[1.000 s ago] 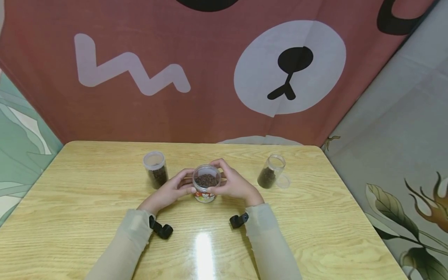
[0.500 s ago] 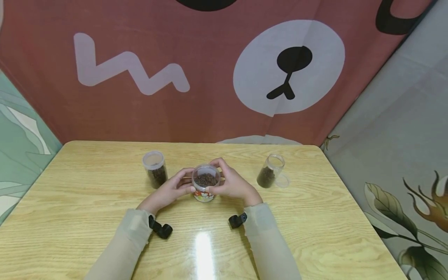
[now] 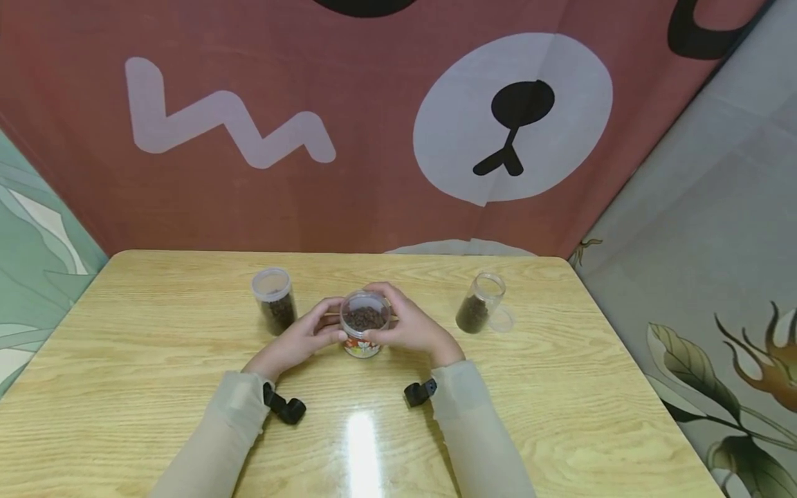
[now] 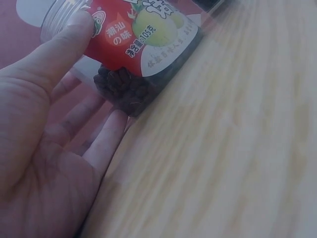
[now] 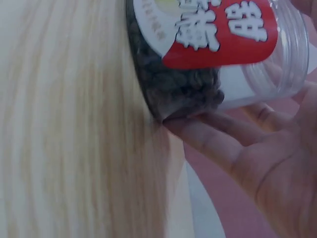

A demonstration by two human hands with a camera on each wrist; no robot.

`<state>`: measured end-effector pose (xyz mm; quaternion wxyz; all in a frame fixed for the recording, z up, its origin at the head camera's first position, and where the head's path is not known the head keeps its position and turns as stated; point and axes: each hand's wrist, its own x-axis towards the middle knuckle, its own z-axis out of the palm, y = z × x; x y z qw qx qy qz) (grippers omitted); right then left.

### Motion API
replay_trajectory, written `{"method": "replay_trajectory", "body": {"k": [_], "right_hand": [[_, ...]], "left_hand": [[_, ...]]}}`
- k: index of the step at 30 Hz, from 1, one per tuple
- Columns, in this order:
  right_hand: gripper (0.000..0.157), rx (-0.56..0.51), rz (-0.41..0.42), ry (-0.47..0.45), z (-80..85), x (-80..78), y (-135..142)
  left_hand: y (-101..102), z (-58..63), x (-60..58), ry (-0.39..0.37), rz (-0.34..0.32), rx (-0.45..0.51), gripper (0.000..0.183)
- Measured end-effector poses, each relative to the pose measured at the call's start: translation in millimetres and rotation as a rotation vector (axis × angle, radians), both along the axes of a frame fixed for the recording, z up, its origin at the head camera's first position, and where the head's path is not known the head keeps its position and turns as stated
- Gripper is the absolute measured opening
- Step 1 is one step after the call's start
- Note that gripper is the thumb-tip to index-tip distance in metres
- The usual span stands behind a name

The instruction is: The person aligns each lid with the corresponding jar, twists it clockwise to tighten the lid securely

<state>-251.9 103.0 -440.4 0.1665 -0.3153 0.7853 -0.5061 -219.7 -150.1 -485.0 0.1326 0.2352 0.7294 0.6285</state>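
A clear plastic jar [image 3: 364, 319] with a red label and dark brown pieces inside stands upright at the middle of the table. My left hand [image 3: 305, 333] holds its left side, thumb near the rim and fingers behind. From the right, my right hand [image 3: 414, 325] holds it too, its thumb at the front and fingers around the back. The threaded neck shows in the right wrist view, and I see no lid on it. Up close, the left wrist view shows the left thumb [image 4: 64, 47] against the upper wall and fingertips low by the base.
A taller clear jar [image 3: 275, 304] of dark pieces stands left of the hands. Another clear jar [image 3: 481, 304], partly filled, stands at the right with a clear round lid [image 3: 501, 319] beside it. Behind the wooden table [image 3: 156, 332] hangs a reddish-brown printed cloth [image 3: 261, 207].
The right hand's fingers have shifted slightly left along the back of the jar's rim. The jars stay in place; the head view has drifted slightly.
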Motion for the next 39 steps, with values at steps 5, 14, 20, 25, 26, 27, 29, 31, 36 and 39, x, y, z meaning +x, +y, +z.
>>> {"method": "replay_trajectory", "body": {"k": [5, 14, 20, 25, 26, 27, 29, 31, 36, 39], "right_hand": [[0.077, 0.032, -0.011, 0.011, 2.9, 1.8, 0], [0.075, 0.061, -0.024, 0.027, 4.9, 2.0, 1], [0.075, 0.061, -0.028, 0.045, 4.4, 2.6, -1], [0.075, 0.052, -0.041, 0.035, 3.0, 3.3, -2], [0.076, 0.051, -0.043, 0.031, 2.5, 3.2, -2], [0.077, 0.052, -0.045, 0.029, 2.1, 3.1, -2], [0.08, 0.051, -0.043, 0.018, 1.5, 2.5, -1], [0.084, 0.052, -0.035, 0.005, 1.2, 1.8, 0], [0.098, 0.059, -0.024, -0.053, 4.6, 0.5, 9], [0.1, 0.059, -0.033, -0.067, 6.6, -0.8, 16]], "left_hand": [[1, 2.1, 0.6, -0.026, -0.014, 0.002, 0.063], [1, 5.5, 0.8, -0.028, -0.023, 0.002, 0.064], [0, 4.6, 1.7, -0.025, -0.015, -0.005, 0.063], [0, 2.7, 1.8, -0.03, -0.019, 0.0, 0.063], [0, 2.4, 1.7, -0.031, -0.02, 0.003, 0.063], [0, 2.0, 1.5, -0.028, -0.019, 0.004, 0.063], [0, 1.0, 1.2, -0.021, -0.019, 0.008, 0.062], [0, -0.1, 0.7, -0.015, -0.019, 0.016, 0.061], [-1, -1.8, 0.5, -0.012, -0.007, 0.022, 0.06], [-1, -1.3, 0.3, -0.016, -0.005, 0.022, 0.06]]}}
